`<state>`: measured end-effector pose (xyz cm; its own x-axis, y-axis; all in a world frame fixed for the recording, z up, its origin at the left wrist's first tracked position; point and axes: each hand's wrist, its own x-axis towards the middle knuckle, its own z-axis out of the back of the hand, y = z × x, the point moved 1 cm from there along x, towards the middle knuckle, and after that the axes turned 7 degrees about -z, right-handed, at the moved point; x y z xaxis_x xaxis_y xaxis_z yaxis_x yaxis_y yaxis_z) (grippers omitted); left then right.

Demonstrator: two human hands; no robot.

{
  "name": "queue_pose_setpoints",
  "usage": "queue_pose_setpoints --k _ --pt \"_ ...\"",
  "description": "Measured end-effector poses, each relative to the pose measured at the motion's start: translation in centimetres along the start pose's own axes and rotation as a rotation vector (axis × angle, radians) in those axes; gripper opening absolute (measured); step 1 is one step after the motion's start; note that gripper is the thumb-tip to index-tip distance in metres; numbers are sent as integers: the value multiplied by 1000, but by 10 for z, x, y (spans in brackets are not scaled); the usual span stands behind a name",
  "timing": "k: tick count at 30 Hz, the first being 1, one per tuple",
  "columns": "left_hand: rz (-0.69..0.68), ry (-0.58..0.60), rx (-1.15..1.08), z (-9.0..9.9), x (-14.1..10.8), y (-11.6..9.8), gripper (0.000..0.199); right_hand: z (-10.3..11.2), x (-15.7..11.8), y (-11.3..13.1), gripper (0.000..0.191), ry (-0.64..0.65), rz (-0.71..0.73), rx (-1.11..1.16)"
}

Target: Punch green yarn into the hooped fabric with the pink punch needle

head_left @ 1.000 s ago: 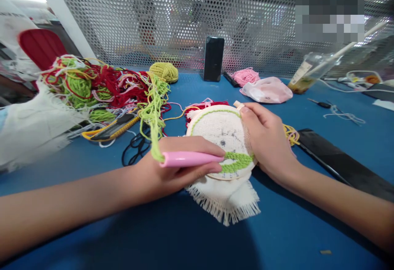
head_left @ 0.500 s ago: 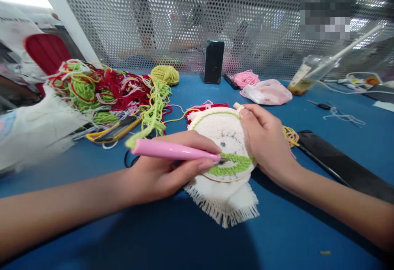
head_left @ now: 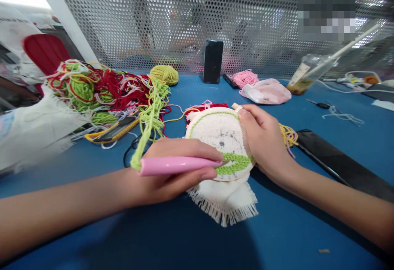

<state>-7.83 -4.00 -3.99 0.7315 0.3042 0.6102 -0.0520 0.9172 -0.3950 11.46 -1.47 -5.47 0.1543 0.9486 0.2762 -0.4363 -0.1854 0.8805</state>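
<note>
We get bright light, hard glare on the mesh [head_left: 184, 19], a broad shadow [head_left: 172, 229] across the table [head_left: 323, 229], and stretched, curving edges.

My camera sits on my head, looking forward and down over a blue table [head_left: 277, 229]. My left hand [head_left: 166, 171] and right hand [head_left: 266, 143] lie close, reaching in from the lower corners, while a perforated metal screen [head_left: 172, 24] fills the top of the frame.

2 bare forearms [head_left: 61, 198], slender left hand [head_left: 181, 149], slender right hand [head_left: 264, 143], short oval fingernails [head_left: 243, 112]
</note>
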Motion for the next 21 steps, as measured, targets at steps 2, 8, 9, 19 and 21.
queue_pose_setpoints --k 2,8,9,19,21 --pt "33 -4 -13 0 0 0 17 0 0 0 23 0 6 0" --pt "194 -129 -132 0 -1 1 18 0 -1 1 25 1 28 -53" --pt "195 -135 -141 0 -1 2 18 1 -1 1 26 11 34 -70" --pt "338 -243 -201 -3 0 9 16 10 12 23 21 79 339 -380" --pt "323 -220 -182 -3 1 9 16 7 8 47 20 263 393 -349"
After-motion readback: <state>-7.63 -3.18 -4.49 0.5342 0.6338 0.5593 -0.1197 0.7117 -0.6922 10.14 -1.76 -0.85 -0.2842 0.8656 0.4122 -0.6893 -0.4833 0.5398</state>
